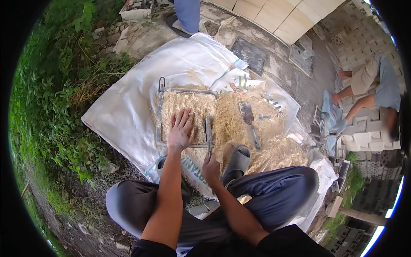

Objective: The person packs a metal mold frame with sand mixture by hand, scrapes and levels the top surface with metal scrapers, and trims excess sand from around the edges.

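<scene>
My left hand [180, 132] lies flat, fingers spread, on pale crumbly material [188, 100] that fills a rectangular metal frame [159, 115]. The frame has a looped handle at its upper left corner. My right hand [211, 171] grips the lower end of a narrow grey metal tool [208, 127], whose blade stands along the frame's right side. The exact kind of tool cannot be made out. To the right, a flat-bladed trowel [246, 113] lies on a heap of the same tan material [229, 113].
White woven sacks [124, 103] lie under the frame and heap. Green plants [55, 115] border the left. My sandalled foot [236, 160] rests beside the heap. One person's leg [187, 17] shows at the top; another person [364, 85] squats at the right near stacked pale blocks [368, 141].
</scene>
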Action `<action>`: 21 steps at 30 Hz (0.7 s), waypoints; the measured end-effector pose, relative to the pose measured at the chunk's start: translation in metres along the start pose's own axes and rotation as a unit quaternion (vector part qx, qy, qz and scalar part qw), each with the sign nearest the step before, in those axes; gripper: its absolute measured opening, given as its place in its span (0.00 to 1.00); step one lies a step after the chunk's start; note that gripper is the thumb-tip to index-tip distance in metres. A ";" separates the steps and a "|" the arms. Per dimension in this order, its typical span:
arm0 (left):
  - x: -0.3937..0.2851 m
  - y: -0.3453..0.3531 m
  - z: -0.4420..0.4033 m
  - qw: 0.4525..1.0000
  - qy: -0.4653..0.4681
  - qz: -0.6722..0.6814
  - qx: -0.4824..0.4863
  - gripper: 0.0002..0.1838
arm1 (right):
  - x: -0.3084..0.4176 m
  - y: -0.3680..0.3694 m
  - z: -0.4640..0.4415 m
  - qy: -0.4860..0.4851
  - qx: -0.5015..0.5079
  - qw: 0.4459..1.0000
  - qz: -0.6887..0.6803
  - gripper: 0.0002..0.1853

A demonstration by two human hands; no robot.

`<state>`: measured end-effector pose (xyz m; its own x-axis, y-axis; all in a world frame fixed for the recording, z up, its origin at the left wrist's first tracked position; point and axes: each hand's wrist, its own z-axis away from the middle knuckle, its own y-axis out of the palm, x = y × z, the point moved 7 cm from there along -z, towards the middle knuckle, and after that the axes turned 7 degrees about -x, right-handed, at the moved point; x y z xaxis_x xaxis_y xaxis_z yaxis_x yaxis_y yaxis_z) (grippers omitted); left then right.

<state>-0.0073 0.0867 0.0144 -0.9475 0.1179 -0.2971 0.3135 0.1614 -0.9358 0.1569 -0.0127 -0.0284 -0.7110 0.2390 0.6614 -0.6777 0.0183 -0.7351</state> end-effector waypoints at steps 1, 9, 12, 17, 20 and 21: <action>0.001 0.000 -0.001 1.000 -0.003 0.001 -0.008 0.28 | 0.009 -0.009 -0.005 -0.026 -0.027 0.999 -0.021 0.15; 0.002 -0.001 0.002 1.000 -0.008 0.008 -0.016 0.27 | 0.073 -0.063 -0.030 -0.099 -0.137 0.980 -0.107 0.15; 0.001 -0.001 0.003 0.999 -0.002 0.014 -0.032 0.27 | 0.041 -0.024 -0.020 -0.038 -0.051 0.997 -0.040 0.14; 0.003 0.000 0.003 1.000 -0.009 0.002 -0.023 0.27 | 0.001 -0.001 -0.012 -0.011 -0.002 1.000 -0.007 0.16; 0.003 0.001 0.002 1.000 -0.016 0.001 -0.014 0.27 | 0.025 -0.027 -0.018 -0.010 -0.034 0.999 -0.030 0.17; 0.003 0.000 0.003 1.000 -0.011 0.010 -0.019 0.27 | 0.039 -0.038 -0.020 -0.026 -0.075 0.996 -0.043 0.17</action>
<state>-0.0099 0.0843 0.0126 -0.9421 0.0998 -0.3201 0.3340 0.1961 -0.9219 0.1589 0.0158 0.0228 -0.6633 0.1789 0.7267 -0.7036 0.1816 -0.6870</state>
